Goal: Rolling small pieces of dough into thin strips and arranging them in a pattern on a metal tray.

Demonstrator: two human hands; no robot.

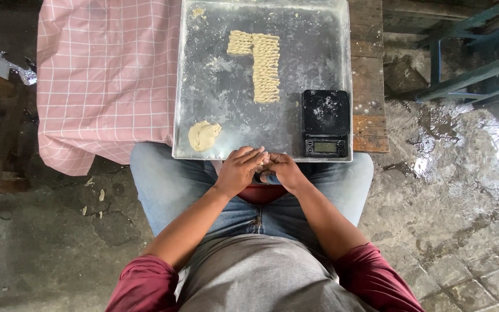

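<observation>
My left hand (241, 169) and my right hand (284, 170) meet just below the near edge of a metal tray (215, 92), over my lap. A small piece of pale dough (261, 166) is pinched between the fingers of both hands, mostly hidden. On the tray lies a lump of dough (204, 135) at the near left. Several twisted dough ropes (265, 66) are laid side by side near the tray's middle, with a shorter batch at their left.
A black digital scale (325, 122), dusted with flour, sits on the tray's near right corner. A pink checked cloth (105, 75) covers the table at left. A blue metal frame (469, 63) stands at the right on a wet stone floor (451, 190).
</observation>
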